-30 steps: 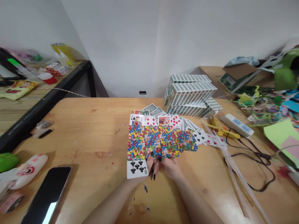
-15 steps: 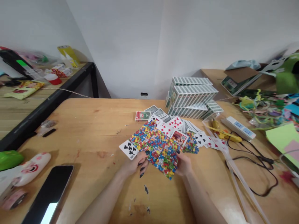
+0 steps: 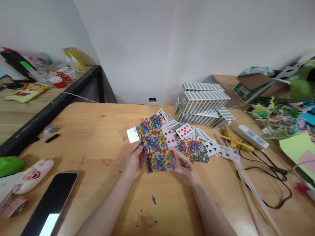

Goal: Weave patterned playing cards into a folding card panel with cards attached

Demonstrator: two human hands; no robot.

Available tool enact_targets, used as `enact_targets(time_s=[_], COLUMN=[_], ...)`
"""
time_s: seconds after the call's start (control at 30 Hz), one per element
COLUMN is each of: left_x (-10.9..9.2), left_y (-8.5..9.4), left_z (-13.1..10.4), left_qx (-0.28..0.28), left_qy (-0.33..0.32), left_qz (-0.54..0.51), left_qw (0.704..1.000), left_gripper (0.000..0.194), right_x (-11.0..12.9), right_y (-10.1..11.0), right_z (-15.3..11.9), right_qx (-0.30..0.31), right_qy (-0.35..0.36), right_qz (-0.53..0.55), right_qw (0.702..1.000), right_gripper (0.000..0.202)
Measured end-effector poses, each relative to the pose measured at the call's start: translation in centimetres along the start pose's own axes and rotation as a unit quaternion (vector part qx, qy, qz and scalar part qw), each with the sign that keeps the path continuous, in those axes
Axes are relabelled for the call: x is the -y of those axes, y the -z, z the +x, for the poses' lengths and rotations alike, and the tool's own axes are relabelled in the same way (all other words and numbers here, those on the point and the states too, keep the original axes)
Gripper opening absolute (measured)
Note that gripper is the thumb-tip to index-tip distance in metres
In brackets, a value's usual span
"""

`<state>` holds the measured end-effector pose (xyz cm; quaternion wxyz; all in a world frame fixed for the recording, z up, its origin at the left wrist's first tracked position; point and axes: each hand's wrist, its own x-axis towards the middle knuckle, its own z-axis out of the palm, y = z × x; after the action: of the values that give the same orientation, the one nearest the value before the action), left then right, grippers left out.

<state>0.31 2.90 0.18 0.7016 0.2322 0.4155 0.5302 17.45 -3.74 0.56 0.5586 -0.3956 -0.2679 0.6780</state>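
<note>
A panel of joined playing cards (image 3: 154,141), covered in a busy red, blue and yellow print, is held up over the table. Its left edge is gripped by my left hand (image 3: 135,161), near a white card (image 3: 133,135) that sticks out with a glare on it. My right hand (image 3: 184,166) pinches the lower right edge and is slightly blurred. A card with red diamonds (image 3: 169,137) shows at the panel's right side. Behind lie loose playing cards (image 3: 184,131), and a second piece with the same colourful print (image 3: 194,150) rests to the right.
Striped card boxes (image 3: 205,100) are stacked against the wall. To the right are a yellow glue gun (image 3: 237,143), a power strip (image 3: 253,136), clear glue sticks (image 3: 251,183) and a black cable (image 3: 268,205). A phone (image 3: 50,203) lies at front left beside a white toy-like item (image 3: 35,175).
The panel has turned more upright and shifted left and away from me, with both hands moving along. The card with a red-framed picture no longer shows beside it.
</note>
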Motion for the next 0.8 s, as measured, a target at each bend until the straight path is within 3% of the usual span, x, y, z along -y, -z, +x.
enact_targets(time_s=[0.03, 0.1, 0.17, 0.3, 0.5, 0.8], left_x=[-0.2, -0.4, -0.4, 0.1, 0.2, 0.5], left_y=[0.2, 0.3, 0.3, -0.1, -0.5, -0.7], left_z=[0.1, 0.1, 0.0, -0.5, -0.9, -1.2], left_qx=[0.008, 0.019, 0.02, 0.021, 0.014, 0.003], left_qy=[0.026, 0.05, 0.035, 0.009, 0.01, -0.029], left_qz=[0.001, 0.032, 0.097, 0.192, 0.225, 0.265], left_qw=[1.0, 0.998, 0.995, 0.981, 0.974, 0.964], left_gripper=[0.027, 0.029, 0.029, 0.025, 0.024, 0.026], right_x=[0.4, 0.8, 0.8, 0.1, -0.5, -0.9], right_y=[-0.1, -0.2, 0.0, 1.2, 1.3, -0.1], right_z=[0.0, 0.0, 0.0, -0.1, 0.3, 0.7], right_qx=[0.032, 0.034, -0.033, -0.136, -0.176, -0.243], right_qy=[-0.01, -0.03, -0.049, -0.037, -0.037, 0.025], right_qz=[0.028, 0.066, 0.085, 0.078, 0.054, 0.044], right_qw=[0.999, 0.997, 0.995, 0.987, 0.982, 0.969], right_gripper=[0.048, 0.042, 0.032, 0.039, 0.029, 0.047])
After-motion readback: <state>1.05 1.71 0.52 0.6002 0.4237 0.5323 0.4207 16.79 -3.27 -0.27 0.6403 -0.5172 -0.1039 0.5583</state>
